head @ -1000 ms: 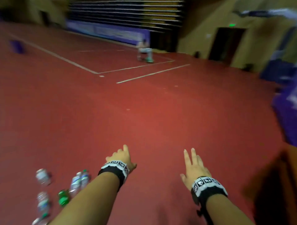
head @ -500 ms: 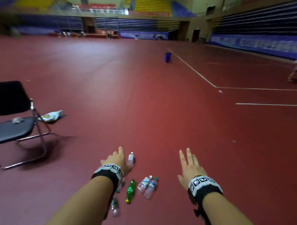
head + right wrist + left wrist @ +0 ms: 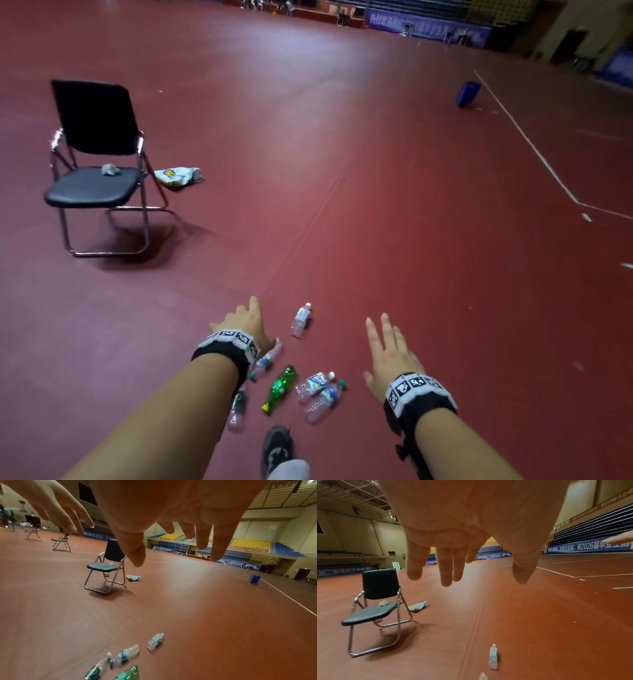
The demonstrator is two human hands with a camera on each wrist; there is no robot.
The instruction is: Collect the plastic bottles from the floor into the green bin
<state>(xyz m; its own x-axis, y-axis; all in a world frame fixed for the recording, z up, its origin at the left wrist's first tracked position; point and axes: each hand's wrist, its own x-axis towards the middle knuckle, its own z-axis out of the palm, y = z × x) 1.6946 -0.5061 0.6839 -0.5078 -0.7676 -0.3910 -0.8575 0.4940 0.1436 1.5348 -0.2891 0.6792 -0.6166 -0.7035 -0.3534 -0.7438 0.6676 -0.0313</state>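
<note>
Plastic bottles [image 3: 301,377] lie scattered on the red floor [image 3: 411,240] just in front of the person, between the two outstretched arms. Far left stands a black folding chair [image 3: 92,164] with a crumpled scrap [image 3: 109,169] on its seat, and a flattened yellow-and-white bag [image 3: 176,175] lies on the floor just beside the chair's right legs. The left hand [image 3: 245,323] hovers palm down above the floor, fingers loosely spread and relaxed, holding nothing. Partly hidden under its wrist lie two clear bottles, one [image 3: 265,361] by the wristband and one [image 3: 236,409] nearer the person. To the right lies a green bottle [image 3: 279,389] with a yellow cap, then a pair of clear bottles [image 3: 320,390] touching each other, and a single clear bottle [image 3: 301,320] lies apart, farther out between the hands. A dark shoe [image 3: 277,448] shows at the near edge. The right hand [image 3: 388,356] is also held flat over the floor with straight fingers, empty. Well away at the far right, near a white court line [image 3: 524,137], stands a blue bin [image 3: 466,94].
</note>
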